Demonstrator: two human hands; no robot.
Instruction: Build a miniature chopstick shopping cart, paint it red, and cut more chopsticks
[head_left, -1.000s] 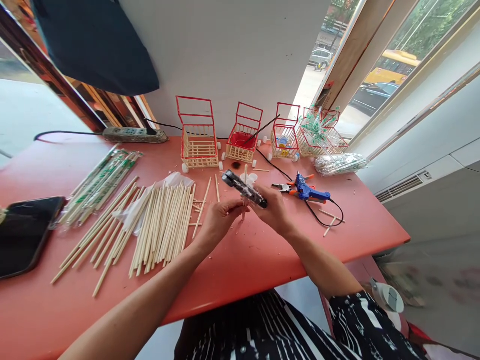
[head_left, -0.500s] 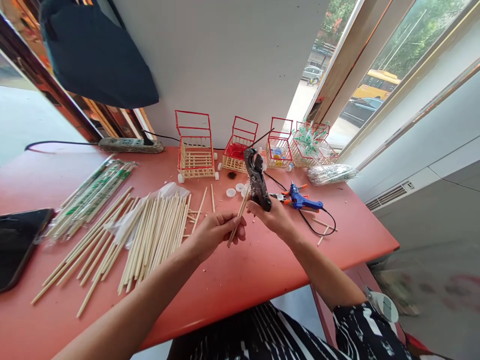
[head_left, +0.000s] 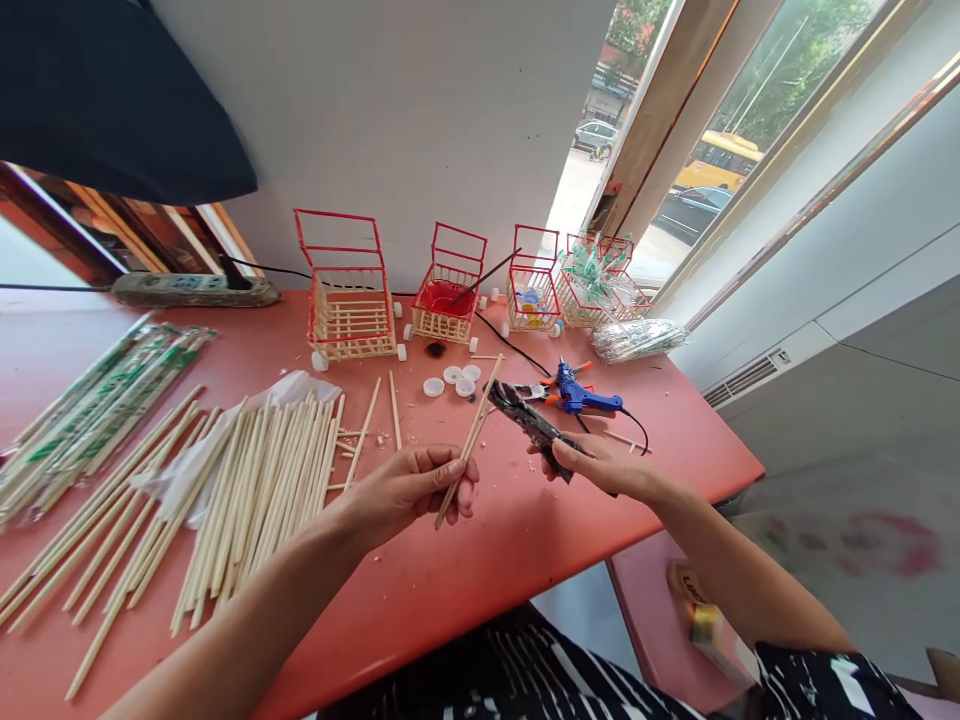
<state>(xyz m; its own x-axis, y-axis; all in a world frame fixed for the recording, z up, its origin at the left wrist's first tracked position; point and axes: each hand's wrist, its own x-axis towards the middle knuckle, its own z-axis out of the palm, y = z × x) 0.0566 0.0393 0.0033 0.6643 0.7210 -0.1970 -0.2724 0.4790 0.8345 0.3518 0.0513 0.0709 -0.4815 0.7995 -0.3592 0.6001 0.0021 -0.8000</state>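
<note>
My left hand (head_left: 427,482) pinches a couple of thin wooden sticks (head_left: 482,398) between thumb and fingers, their upper ends slanting up and away. My right hand (head_left: 604,465) is closed round a black plier-like cutter (head_left: 531,422), held low and tilted with its head towards the sticks. The cutter's head is close to the sticks; I cannot tell whether they touch. Behind the sticks lie several white bottle caps (head_left: 451,376). A blue hot glue gun (head_left: 581,392) rests beyond the cutter.
Several small stick-built carts with red handles, such as the large one (head_left: 349,315), line the wall. Loose wooden sticks (head_left: 255,490) and wrapped bundles (head_left: 112,405) cover the left side. A power strip (head_left: 187,290) lies behind them. The table's front edge (head_left: 480,618) is near me.
My right hand has lowered the cutter from upright to a flatter tilt and drawn its handle to the right. My left hand still grips the sticks. The view has turned slightly rightwards.
</note>
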